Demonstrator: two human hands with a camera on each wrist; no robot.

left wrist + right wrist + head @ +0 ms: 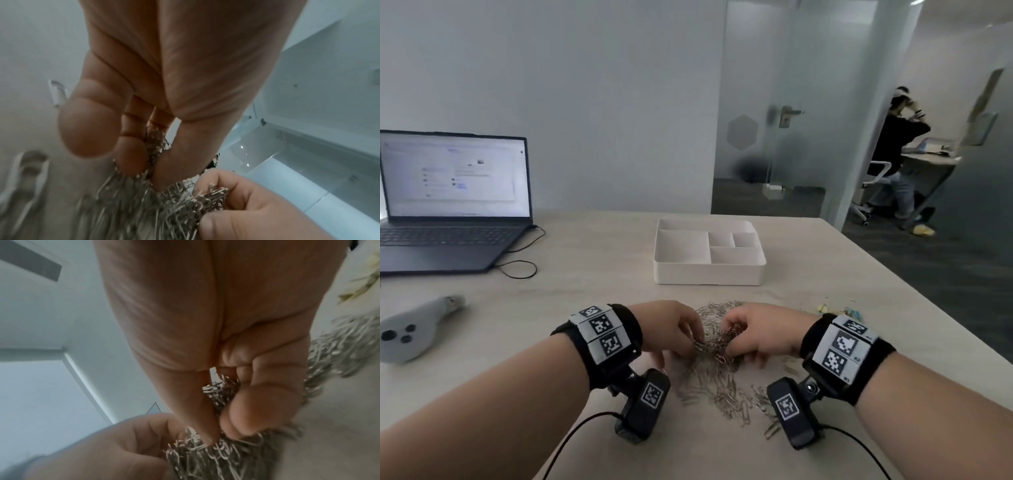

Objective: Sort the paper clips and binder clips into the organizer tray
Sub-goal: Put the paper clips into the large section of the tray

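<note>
A heap of silver paper clips (717, 346) lies on the table in front of me, with more scattered toward me. My left hand (674, 330) and right hand (750, 334) dig into the heap from either side, fingers curled round bunches of clips. In the left wrist view the left hand (152, 162) pinches paper clips (144, 203) between thumb and fingers. The right wrist view has the right hand (224, 415) gripping a wad of paper clips (222, 389). Pale coloured binder clips (846, 311) lie past my right wrist. The white organizer tray (709, 274) stands beyond the heap; the parts of its compartments I can see hold nothing.
An open laptop (452, 205) with a cable stands at the far left. A grey handheld controller (414, 332) lies at the left. The table's right edge (914, 308) runs diagonally. A person sits at another desk (900, 150) in the background.
</note>
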